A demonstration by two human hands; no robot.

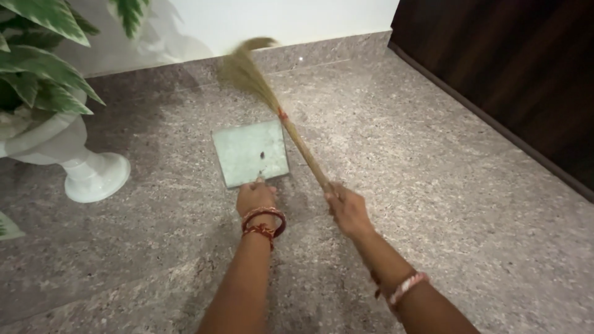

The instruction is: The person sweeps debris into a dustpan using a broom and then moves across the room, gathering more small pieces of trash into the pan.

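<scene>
From the head camera, the person's left hand (255, 196) reaches down to the near edge of a pale green square sheet (250, 152), apparently a flat piece of card or plastic, that lies flat on the speckled grey stone floor (433, 185). The fingers are pressed together on that edge, seemingly to pin the sheet so it does not slide; whether they pinch it or only press cannot be told. Red bangles (264, 221) circle that wrist.

The right hand (346, 207) has its fingers wrapped around the thin stalk end of a grass broom (278, 111), held at a slant so its feathery head, blurred, lies beyond the sheet's far right corner, near the skirting of the white wall (278, 18). A small dark speck (262, 154) sits near the middle of the sheet.

By the floor's left edge stands a white pedestal planter (80, 167) with broad green leaves (37, 62), well apart from both hands. A dark wooden door (513, 80) runs along the right side.
</scene>
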